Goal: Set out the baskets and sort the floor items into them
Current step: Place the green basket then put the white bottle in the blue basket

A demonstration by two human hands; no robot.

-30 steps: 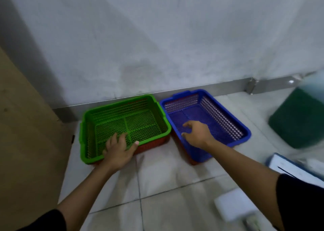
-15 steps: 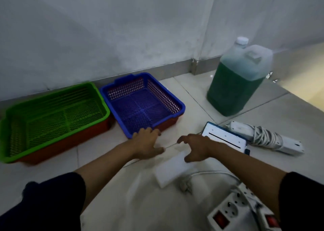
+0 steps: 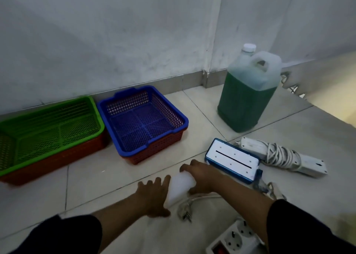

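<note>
Both hands are down on the tiled floor (image 3: 115,176) around a white block (image 3: 179,186), looks like a foam sponge or something similar. The left hand (image 3: 152,198) sits flat against its left side with fingers together, and the right hand (image 3: 200,176) is curled over its far right end, so the block is squeezed between the two. A white plug and cord (image 3: 189,205) lies just under the block. Right beside the right hand is a blue-edged white box (image 3: 232,160), and past that a white power strip with its cord wrapped around it (image 3: 279,155). Another power strip (image 3: 234,240) sits at the bottom edge. Further back there's a jug of green liquid (image 3: 248,97). Off to the left by the wall, a blue basket (image 3: 143,122) and a green basket (image 3: 48,130), each nested in a red one, both empty.
</note>
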